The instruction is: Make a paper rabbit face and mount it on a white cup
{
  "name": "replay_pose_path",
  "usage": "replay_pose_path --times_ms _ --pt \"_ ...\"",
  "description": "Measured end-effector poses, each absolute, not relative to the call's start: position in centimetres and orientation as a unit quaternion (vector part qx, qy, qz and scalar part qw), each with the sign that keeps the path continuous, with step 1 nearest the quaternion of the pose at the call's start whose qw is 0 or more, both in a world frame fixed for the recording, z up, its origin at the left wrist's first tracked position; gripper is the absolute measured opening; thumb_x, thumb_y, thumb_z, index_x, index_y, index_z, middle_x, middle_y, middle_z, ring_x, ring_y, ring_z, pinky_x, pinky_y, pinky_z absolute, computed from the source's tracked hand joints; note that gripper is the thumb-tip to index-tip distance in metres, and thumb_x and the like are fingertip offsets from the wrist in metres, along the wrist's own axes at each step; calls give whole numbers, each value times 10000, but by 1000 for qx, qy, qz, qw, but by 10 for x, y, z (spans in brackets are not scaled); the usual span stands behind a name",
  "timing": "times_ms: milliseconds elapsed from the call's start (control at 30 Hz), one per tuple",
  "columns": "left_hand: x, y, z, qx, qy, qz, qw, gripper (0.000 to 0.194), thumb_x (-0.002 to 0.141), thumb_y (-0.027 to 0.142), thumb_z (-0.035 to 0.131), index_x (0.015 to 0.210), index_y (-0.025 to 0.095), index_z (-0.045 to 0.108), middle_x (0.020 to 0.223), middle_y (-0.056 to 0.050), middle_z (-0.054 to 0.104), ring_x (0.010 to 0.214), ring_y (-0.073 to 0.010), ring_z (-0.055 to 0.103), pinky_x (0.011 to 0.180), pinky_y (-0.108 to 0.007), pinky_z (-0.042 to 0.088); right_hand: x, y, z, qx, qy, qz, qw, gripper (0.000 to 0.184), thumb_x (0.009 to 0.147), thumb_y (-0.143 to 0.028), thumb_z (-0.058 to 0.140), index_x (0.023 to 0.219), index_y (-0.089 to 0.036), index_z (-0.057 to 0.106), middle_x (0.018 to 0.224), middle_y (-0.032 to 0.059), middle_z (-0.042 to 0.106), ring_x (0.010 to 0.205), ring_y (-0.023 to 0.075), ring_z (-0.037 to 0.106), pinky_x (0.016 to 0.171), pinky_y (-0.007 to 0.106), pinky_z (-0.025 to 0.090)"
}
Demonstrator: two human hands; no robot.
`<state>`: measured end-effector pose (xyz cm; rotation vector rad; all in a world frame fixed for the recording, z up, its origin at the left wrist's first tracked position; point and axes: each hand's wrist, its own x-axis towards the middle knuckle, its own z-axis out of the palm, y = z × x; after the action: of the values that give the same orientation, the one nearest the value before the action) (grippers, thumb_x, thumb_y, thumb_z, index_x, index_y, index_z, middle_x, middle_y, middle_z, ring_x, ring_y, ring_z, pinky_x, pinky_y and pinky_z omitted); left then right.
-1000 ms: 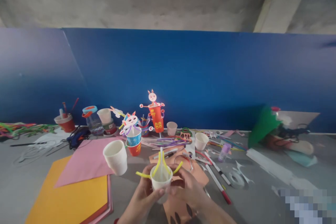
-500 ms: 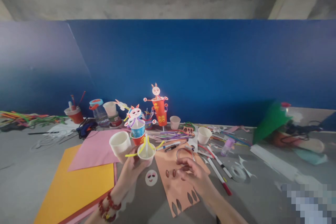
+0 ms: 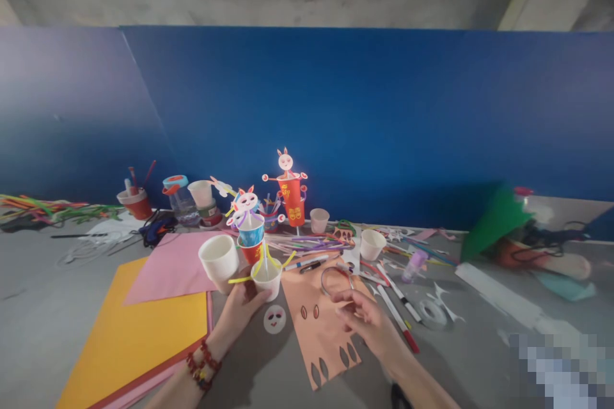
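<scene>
My left hand [image 3: 245,301] is closed around the side of a small white paper cup [image 3: 268,282] with yellow pipe cleaners [image 3: 265,262] and a pale stick rising from it. Just behind that hand stands a larger white paper cup [image 3: 219,257]. My right hand [image 3: 359,316] hovers over the right part of an orange paper sheet [image 3: 314,326], fingers apart and holding nothing. Leaf-shaped holes line the sheet's near edge, and two outlined ovals lie on it. Between my hands a round white paper face [image 3: 275,319] lies on the table.
Rabbit-faced cup figures, one blue and red [image 3: 251,230], one red [image 3: 293,198], stand behind. Markers [image 3: 398,313], a tape roll [image 3: 432,314] and a glue stick [image 3: 415,266] lie right. Yellow [image 3: 144,326] and pink paper [image 3: 167,268] lie left. A blue partition [image 3: 359,115] closes off the back.
Both hands held the small cup at first. My left hand has since carried it left and away from me, while my right hand let go and moved right. The paper face came into view.
</scene>
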<state>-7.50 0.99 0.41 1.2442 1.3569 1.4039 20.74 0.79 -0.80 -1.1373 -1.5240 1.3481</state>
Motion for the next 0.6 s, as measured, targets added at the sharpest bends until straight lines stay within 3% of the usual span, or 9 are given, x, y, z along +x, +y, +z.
replay_pose_path --times_ms 267,400,600 --pt "-69 -1 9 451 527 556 458 571 748 542 746 1195 203 639 1149 -110 728 1071 -317 668 852 -381 560 187 0 -12 -411 -598 572 383 391 779 -540 700 927 -178 697 919 71 691 788 198 630 647 287 537" --pt "-55 -10 17 402 480 543 560 466 771 482 766 1122 200 648 1142 -87 710 947 -249 685 737 -304 551 165 -6 -13 -391 -574 612 379 463 735 -606 727 866 -165 674 824 50 693 653 150 615 571 250 499" --pt "-26 -21 26 386 427 564 592 346 779 418 786 1024 200 675 1008 -49 710 827 -178 656 706 -258 520 137 -15 -4 -381 -513 659 397 555 667 -684 737 778 -148 647 730 47 695 545 116 578 494 219 449"
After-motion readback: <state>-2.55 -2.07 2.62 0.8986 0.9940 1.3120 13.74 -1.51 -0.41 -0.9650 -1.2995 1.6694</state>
